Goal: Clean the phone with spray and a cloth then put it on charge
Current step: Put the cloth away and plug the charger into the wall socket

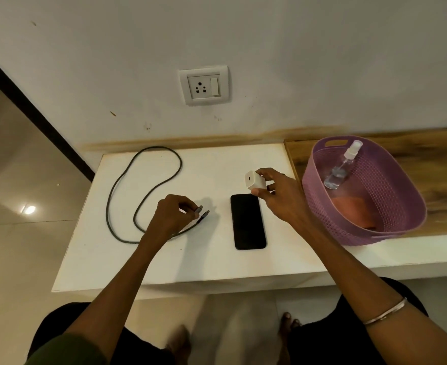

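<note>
My right hand [275,191] pinches the white adapter [254,180] between thumb and fingers, lifted above the top end of the phone [248,222], its port turned toward the left of the frame. My left hand [173,213] is closed on one plug [198,208] of the cable [143,191], gripped just behind the metal tip; the other plug [205,214] lies on the table [217,262] right beside it, and the rest of the cord loops away to the upper left. The phone lies flat, screen up, at centre frame between my hands. The spray [342,167] and the orange cloth [354,206] sit in the purple basket [322,206] at right, so I judge the cleaning finished and the charging under way. To do this join well, I should bring the plug level with the port, line up the two axes before pushing, and keep the adapter steady while the left hand moves in. Push straight, without wiggling. Then the adapter goes to the socket [203,85] at upper centre, and the free plug into the phone. The slack cord could drag across the phone, so I should watch it.
</note>
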The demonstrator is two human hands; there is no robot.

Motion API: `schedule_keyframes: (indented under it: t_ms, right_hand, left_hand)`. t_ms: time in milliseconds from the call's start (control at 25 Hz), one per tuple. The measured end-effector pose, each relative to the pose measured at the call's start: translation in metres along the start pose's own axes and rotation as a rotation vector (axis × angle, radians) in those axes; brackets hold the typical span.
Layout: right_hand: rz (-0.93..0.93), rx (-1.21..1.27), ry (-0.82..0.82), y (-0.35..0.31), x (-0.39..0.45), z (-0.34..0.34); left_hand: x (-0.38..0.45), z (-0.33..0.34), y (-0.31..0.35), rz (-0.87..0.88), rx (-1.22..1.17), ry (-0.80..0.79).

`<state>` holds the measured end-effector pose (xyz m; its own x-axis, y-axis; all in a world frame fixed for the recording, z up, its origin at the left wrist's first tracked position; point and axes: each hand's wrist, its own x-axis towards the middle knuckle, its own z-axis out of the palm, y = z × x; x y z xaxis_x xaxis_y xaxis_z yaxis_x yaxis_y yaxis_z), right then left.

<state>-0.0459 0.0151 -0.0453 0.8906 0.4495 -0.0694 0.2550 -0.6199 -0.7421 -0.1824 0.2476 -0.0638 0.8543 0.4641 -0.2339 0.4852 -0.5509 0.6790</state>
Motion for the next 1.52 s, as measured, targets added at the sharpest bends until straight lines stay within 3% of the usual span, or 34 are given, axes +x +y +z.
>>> schedule_keyframes:
  t_ms: [520,800,1000,1520]
  right_hand:
    - [-0.061,0.046,-0.034,-0.006,0.014,0.026]
    - [-0.082,0.044,-0.054,-0.009,0.017,0.028]
    - [-0.233,0.127,-0.009,-0.027,0.006,0.022]
    - [-0.421,0.101,0.044,-0.069,-0.005,-0.008]
  left_hand:
    - [0.003,0.011,0.011,-0.018,-0.61,-0.239]
    - [0.0,0.01,0.025,-0.035,-0.761,-0.221]
    - [-0.002,0.001,0.038,0.037,-0.913,-0.199]
    - [-0.02,-0.045,0.08,0.435,-0.407,0.217]
